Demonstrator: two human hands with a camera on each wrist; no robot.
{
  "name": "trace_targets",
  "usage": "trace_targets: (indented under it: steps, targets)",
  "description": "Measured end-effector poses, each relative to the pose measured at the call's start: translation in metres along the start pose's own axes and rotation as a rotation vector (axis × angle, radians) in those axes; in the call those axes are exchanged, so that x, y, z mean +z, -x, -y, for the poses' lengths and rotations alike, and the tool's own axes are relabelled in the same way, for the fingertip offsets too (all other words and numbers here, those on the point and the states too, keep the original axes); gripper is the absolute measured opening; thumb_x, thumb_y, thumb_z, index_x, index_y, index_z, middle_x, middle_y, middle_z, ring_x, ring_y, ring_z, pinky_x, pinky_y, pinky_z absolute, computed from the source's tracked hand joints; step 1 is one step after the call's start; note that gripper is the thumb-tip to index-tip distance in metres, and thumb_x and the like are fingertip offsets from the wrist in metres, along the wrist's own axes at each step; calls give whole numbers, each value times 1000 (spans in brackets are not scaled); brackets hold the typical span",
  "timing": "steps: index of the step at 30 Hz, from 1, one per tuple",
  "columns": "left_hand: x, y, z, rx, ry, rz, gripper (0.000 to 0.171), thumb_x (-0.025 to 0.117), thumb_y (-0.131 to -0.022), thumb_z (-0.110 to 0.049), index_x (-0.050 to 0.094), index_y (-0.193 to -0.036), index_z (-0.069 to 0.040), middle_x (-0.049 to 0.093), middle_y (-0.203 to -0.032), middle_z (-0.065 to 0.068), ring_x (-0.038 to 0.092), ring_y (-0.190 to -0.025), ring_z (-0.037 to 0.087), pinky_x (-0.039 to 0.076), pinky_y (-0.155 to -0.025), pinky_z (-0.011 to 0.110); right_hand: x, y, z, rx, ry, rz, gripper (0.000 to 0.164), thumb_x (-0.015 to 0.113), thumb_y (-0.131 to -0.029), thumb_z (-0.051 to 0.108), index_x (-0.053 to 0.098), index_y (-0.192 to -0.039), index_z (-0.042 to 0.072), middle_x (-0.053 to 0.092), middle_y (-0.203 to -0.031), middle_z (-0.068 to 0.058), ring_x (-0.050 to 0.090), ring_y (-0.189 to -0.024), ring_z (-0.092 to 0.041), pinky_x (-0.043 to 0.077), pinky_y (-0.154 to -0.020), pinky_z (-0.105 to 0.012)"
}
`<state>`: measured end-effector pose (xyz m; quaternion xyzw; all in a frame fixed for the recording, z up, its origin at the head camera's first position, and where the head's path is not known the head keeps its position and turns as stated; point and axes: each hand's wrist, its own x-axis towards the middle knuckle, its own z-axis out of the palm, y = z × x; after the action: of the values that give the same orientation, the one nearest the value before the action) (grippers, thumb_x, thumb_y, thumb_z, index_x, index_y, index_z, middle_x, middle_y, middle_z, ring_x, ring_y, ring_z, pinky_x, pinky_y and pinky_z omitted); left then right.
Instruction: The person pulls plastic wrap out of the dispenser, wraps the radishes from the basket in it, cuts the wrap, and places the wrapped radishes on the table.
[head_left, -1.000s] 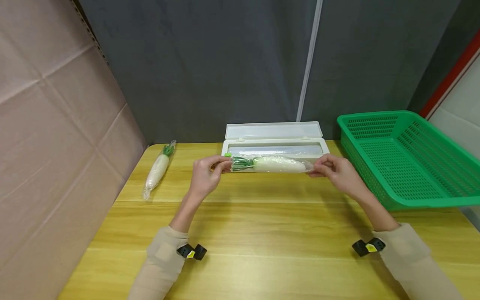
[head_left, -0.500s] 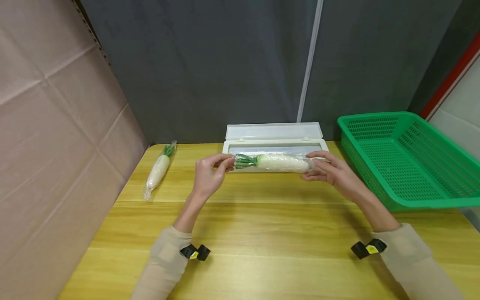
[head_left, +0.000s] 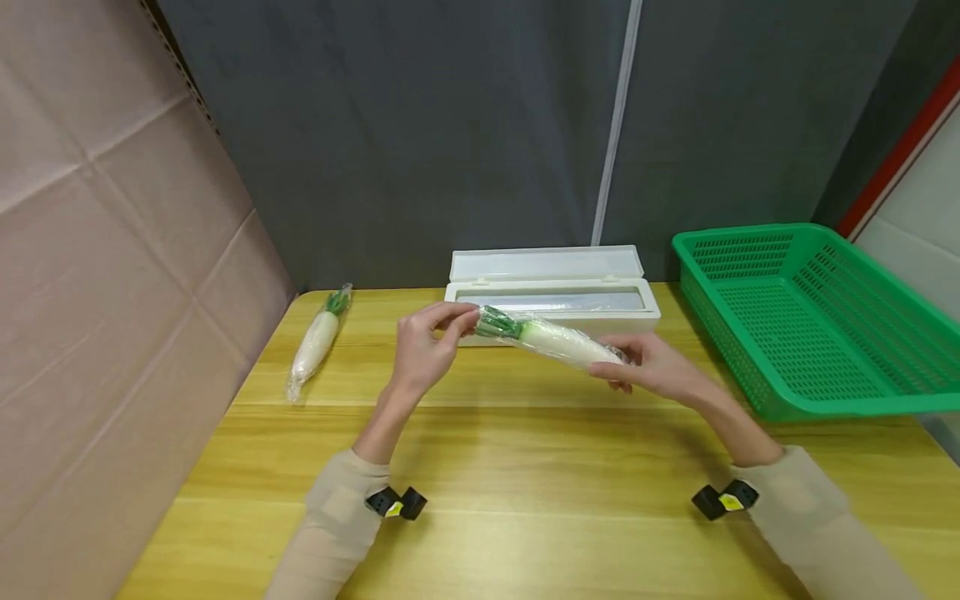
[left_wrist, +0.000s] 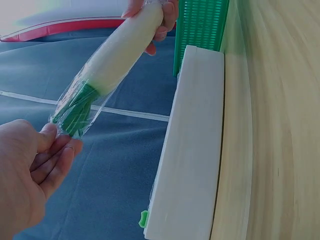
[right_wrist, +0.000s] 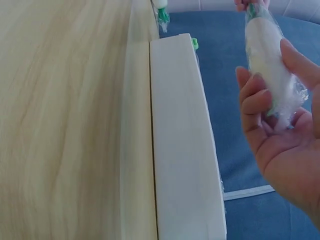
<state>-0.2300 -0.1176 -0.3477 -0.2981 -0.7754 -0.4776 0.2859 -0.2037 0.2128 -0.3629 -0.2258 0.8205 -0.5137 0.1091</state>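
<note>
A white radish (head_left: 568, 342) with green tops, wrapped in clear plastic film, is held up between both hands in front of a white box. My left hand (head_left: 426, 348) pinches the film at the leafy end. The right hand (head_left: 660, 364) grips the root end, its fingers and thumb curled round it. In the head view the radish tilts, its root end lower and nearer to me. The left wrist view shows the green tops (left_wrist: 78, 111) pressed together inside the film. From the right wrist, crumpled film (right_wrist: 292, 102) shows at the root end, inside the palm.
The white film box (head_left: 551, 321) stands at the table's back edge, its clear lid (head_left: 547, 263) raised. A second wrapped radish (head_left: 315, 343) lies on the left of the wooden table (head_left: 525, 500). At the right is a green plastic basket (head_left: 817, 333).
My right hand has gone from pinching the film's end to gripping the root end, and has come lower and nearer. The radish has gone from level to tilted. The left hand keeps its pinch.
</note>
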Motion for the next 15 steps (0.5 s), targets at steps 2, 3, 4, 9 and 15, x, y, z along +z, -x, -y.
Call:
trace_targets:
  steps: [2, 3, 4, 9, 15]
  targets:
    - [2, -1, 0, 7, 0, -13, 10, 72, -93, -3, 78, -100, 1, 75, -86, 8, 70, -71, 16, 55, -62, 24, 2, -1, 1, 6, 3, -4, 24, 69, -97, 20, 67, -114, 3, 61, -78, -10, 57, -67, -34, 51, -55, -34]
    - [3, -1, 0, 9, 3, -20, 11, 72, -93, -3, 77, -101, 1, 75, -87, 9, 71, -72, 17, 55, -63, 25, 3, -1, 1, 11, 4, -16, 23, 69, -98, 20, 68, -113, 3, 60, -77, -10, 57, -67, -34, 50, -54, -34]
    - [4, -1, 0, 9, 2, -28, 12, 71, -94, -4, 77, -103, 1, 75, -88, 9, 71, -73, 17, 56, -65, 25, 4, -1, 2, 10, 7, -30, 23, 68, -98, 21, 68, -112, 3, 60, -77, -9, 57, -66, -32, 50, -55, -33]
    - [10, 1, 1, -33, 49, -58, 30, 68, -97, -8, 67, -124, 4, 73, -100, 14, 72, -87, 25, 59, -78, 36, 7, -2, 4, 1, 13, -125, 23, 67, -99, 22, 67, -107, 1, 59, -75, -10, 54, -64, -20, 46, -53, -30]
    - [23, 7, 1, -193, 180, -64, 41, 64, -100, -11, 55, -135, 7, 68, -113, 21, 70, -97, 33, 59, -79, 46, 13, -5, 8, -40, -1, -203, 23, 66, -99, 20, 67, -108, -1, 59, -75, -12, 53, -62, -19, 45, -51, -28]
